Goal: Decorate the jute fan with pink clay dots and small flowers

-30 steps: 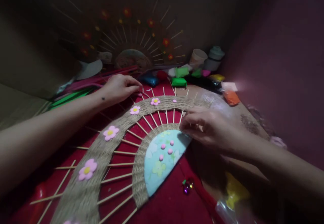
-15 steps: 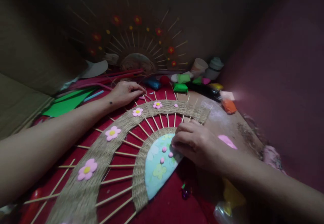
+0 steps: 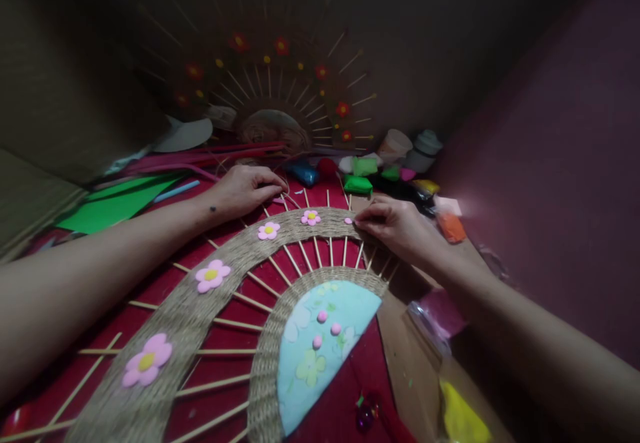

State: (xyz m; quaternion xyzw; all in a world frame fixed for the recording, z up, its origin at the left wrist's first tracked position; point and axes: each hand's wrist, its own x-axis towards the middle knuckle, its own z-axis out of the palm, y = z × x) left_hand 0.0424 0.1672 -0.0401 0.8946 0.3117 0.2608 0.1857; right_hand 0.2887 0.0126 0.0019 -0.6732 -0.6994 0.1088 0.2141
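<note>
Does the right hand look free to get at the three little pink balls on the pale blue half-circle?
Probably yes. The right hand sits at the woven jute band, fingertips by a small pink dot. The pink balls lie on the blue half-circle nearer the person, with only thin sticks between and nothing covering them.

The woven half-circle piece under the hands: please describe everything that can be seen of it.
The woven half-circle piece lies flat on a red cloth. A pale blue half disc with small pink dots forms its centre, ringed by a jute-like woven band. Thin wooden sticks radiate outward through a wider woven arc, which carries pink flowers with yellow centres. The right hand pinches the arc's far end by a small pink dot; the left hand rests at its top edge.
</note>
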